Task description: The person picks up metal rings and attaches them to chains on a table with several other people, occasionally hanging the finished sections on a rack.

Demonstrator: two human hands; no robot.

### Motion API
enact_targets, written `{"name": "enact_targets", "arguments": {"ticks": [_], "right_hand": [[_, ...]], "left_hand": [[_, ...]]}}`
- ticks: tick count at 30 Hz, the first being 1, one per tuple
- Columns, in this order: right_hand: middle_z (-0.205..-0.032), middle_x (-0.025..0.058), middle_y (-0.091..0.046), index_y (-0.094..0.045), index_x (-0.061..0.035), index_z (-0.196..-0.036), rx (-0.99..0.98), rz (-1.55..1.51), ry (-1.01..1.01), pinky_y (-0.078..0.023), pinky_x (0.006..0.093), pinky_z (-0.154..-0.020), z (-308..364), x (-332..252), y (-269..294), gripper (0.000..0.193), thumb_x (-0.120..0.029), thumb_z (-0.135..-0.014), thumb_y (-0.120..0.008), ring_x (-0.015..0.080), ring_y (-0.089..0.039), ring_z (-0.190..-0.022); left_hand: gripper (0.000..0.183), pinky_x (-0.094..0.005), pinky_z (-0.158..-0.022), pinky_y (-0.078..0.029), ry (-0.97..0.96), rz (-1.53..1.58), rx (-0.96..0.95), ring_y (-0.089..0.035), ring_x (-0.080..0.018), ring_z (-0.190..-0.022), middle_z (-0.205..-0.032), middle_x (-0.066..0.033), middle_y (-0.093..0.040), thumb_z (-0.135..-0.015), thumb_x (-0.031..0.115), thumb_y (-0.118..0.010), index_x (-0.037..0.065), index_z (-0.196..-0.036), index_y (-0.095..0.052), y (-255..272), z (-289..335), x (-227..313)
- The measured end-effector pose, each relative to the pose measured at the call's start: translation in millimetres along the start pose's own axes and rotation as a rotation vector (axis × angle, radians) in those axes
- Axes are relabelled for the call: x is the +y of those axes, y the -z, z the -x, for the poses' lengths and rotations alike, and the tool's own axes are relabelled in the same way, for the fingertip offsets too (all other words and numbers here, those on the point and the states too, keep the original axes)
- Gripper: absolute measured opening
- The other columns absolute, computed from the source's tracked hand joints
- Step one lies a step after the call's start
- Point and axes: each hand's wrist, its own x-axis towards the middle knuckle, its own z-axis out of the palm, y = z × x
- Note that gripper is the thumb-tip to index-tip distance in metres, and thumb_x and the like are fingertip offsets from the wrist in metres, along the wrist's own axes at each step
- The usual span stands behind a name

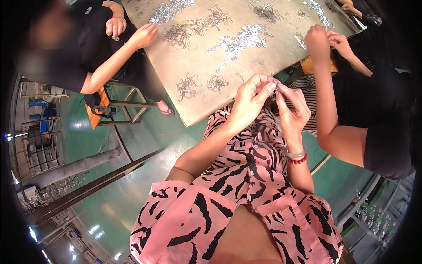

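My left hand and my right hand meet just off the near edge of the table, fingertips almost touching. Between them is a small dark metal piece, pinched by thumbs and fingers; its exact shape is too small to tell. A bracelet and a string of red beads circle my right wrist. Closest to my hands on the brown-covered table lie two little heaps of bent wire hooks. Beyond them spreads a pile of flat silver links with holes.
More wire hooks and silver links lie farther back. A co-worker's arm reaches in at the left; another co-worker's arm is close on my right. A wooden stool stands left on the green floor.
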Motion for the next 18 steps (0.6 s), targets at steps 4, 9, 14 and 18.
{"name": "enact_targets", "arguments": {"ticks": [4, 9, 14, 18], "right_hand": [[-0.08, 0.0077, -0.064, -0.064, 0.0009, -0.09, 0.088, -0.029, -0.152, -0.046, 0.0229, -0.061, 2, -2, 0, 0.025, 0.012, -0.068, -0.063, 0.0129, -0.056, -0.067], [-0.078, 0.0104, -0.063, -0.064, 0.0022, -0.088, 0.033, 0.002, 0.003, -0.045, 0.0252, -0.059, 0, 2, 7, 0.024, 0.012, -0.066, -0.065, 0.0162, -0.055, -0.065], [-0.08, 0.0107, -0.063, -0.063, 0.0019, -0.093, 0.088, -0.076, -0.004, -0.045, 0.0258, -0.06, -2, 9, 11, 0.029, 0.012, -0.066, -0.066, 0.0168, -0.055, -0.066], [-0.084, 0.0069, -0.062, -0.059, 0.0015, -0.106, 0.195, -0.374, -0.468, -0.044, 0.0185, -0.06, 0, 28, 4, 0.021, -0.002, -0.086, -0.054, 0.007, -0.053, -0.07]], "left_hand": [[0.015, -0.0259, -0.083, -0.044, -0.006, -0.072, -0.009, -0.054, -0.0116, -0.093, -0.099, -0.0072, -0.059, -0.09, 0.011, -0.051, -0.002, -0.099, -0.053, -6, -1, -3], [0.016, -0.0234, -0.072, -0.046, -0.026, -0.01, 0.02, -0.055, -0.0097, -0.079, -0.093, -0.0068, -0.059, -0.089, 0.012, -0.053, -0.002, -0.096, -0.051, -14, -8, -5], [0.011, -0.0262, -0.086, -0.041, -0.005, 0.083, -0.026, -0.053, -0.0119, -0.091, -0.098, -0.0099, -0.058, -0.092, 0.009, -0.046, 0.0, -0.098, -0.048, -20, -8, 5], [0.009, -0.026, -0.081, -0.041, -0.053, -0.039, 0.004, -0.053, -0.0114, -0.09, -0.096, -0.0098, -0.059, -0.092, 0.007, -0.044, 0.001, -0.098, -0.047, -19, -6, 6]]}}
